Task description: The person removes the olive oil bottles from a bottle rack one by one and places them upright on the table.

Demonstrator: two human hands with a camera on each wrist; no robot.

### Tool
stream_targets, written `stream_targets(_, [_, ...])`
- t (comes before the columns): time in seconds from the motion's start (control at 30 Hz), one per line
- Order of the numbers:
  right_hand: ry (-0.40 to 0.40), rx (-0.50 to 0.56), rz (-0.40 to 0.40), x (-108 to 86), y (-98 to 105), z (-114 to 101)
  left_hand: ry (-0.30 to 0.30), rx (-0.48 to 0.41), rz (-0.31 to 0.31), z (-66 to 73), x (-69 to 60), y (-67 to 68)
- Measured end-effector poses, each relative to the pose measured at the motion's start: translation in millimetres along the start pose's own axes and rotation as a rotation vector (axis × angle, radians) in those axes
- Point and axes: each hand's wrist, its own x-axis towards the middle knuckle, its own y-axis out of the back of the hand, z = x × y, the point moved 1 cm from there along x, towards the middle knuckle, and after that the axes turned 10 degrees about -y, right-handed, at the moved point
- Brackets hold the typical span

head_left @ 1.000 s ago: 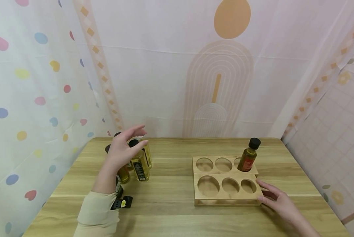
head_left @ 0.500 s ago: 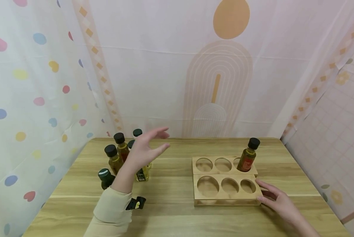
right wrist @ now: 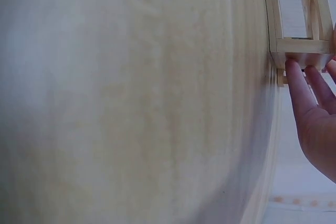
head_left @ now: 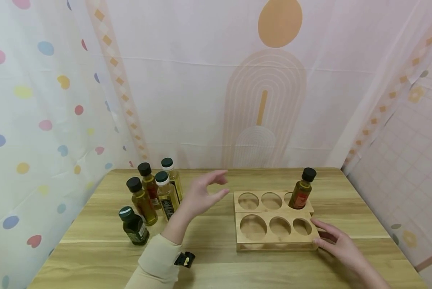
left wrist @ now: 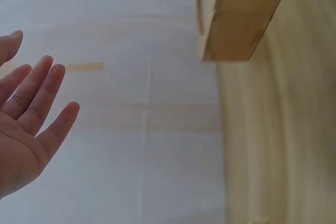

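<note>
My left hand (head_left: 200, 196) is in the air over the table, between the bottles and the wooden rack (head_left: 276, 237). Nothing is in it; thumb and fingers stand apart in the left wrist view. My right hand (head_left: 340, 245) touches the right end of the rack, its fingertips against the end face in the right wrist view. The rack has two stepped rows of round holes. One bottle with a black cap and red label (head_left: 300, 194) stands tilted in the back row's rightmost hole. The other holes I can see hold nothing.
Several bottles stand at the left: a short dark green one (head_left: 134, 228), brown-gold ones with black caps (head_left: 143, 204), and pale yellow ones with dark green caps (head_left: 168, 200). The wooden table (head_left: 216, 269) ends at a patterned curtain (head_left: 187, 100).
My left hand has moved right from above the bottles toward the rack, lowering slightly and staying empty. The bottles at the left have come into fuller view. My right hand has stayed at the rack.
</note>
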Motion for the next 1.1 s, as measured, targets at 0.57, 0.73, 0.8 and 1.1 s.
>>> stream_targets(0.57, [-0.031,0.006,-0.001,0.4,-1,-2,0.145,-0.182,-0.099,3.0,-5.4,-79.0])
stream_targets(0.73, [-0.028,0.014,-0.012,1.3,0,-1,0.197,-0.167,-0.137,7.7,-3.4,-97.5])
stream_targets(0.8, [-0.023,0.012,-0.013,1.4,0,-1,0.198,-0.159,-0.148,10.5,-2.4,-103.7])
stream_targets(1.1, [0.007,0.004,-0.012,0.9,0,0,0.225,-0.222,-0.155,24.1,7.8,-127.9])
